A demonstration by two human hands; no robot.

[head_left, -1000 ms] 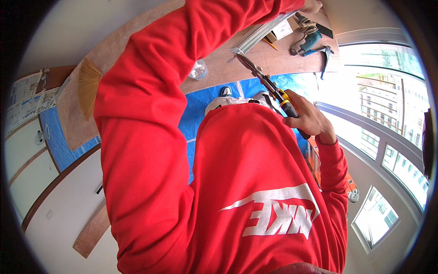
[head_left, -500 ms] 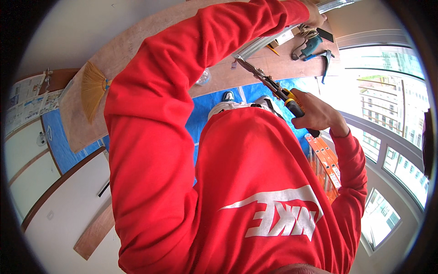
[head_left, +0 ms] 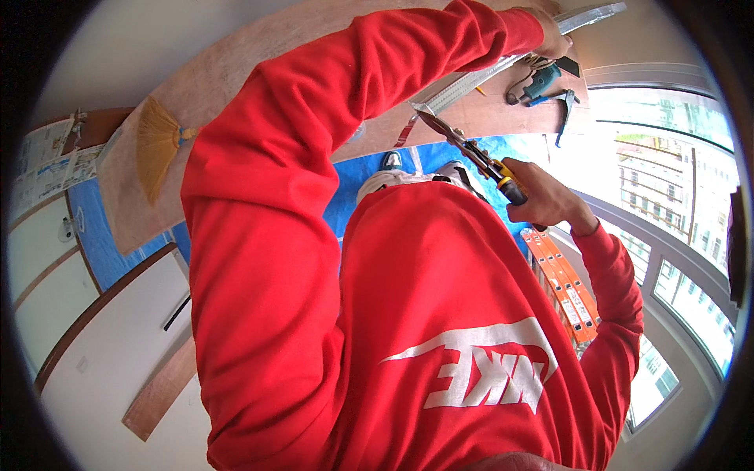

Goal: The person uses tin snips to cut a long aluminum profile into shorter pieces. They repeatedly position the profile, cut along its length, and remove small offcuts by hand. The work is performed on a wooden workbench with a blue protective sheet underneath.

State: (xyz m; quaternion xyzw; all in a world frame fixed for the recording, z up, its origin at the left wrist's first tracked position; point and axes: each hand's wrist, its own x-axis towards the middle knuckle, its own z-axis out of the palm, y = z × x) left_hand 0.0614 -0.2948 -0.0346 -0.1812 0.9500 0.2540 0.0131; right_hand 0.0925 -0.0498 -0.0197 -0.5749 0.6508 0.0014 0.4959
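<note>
Table [head_left: 212, 90] runs ahead of both hands, its near edge lying between the right hand [head_left: 550, 192], which is short of it, and the left hand [head_left: 554, 38], which is well past it. Open air lies around the right hand over the blue sheet [head_left: 353, 184], bounded by the window [head_left: 667, 165] to its right and the ladder [head_left: 561, 282] behind it, beside the right forearm. Room is tighter near the left hand: the drill [head_left: 542, 81] lies just to its near side, and the blue-handled tool [head_left: 565, 110] sits between the two hands, its tip poking past the near edge. Far to the left of both hands lies the broom [head_left: 161, 149]. The hands are well apart. Left arm bends wide at the elbow and reaches across the table, its hand closed on the metal channel [head_left: 471, 84]; the sleeve hides part of that grip. The channel slants from near the snips up past the left hand, beyond the table; whether it rests on the wood cannot be told. Right elbow is bent low at the side, the hand wrapped around the handles of the snips [head_left: 470, 149], which point forward and left over the near edge. Their blades meet the channel's near end; how deep they bite is too small to tell.
</note>
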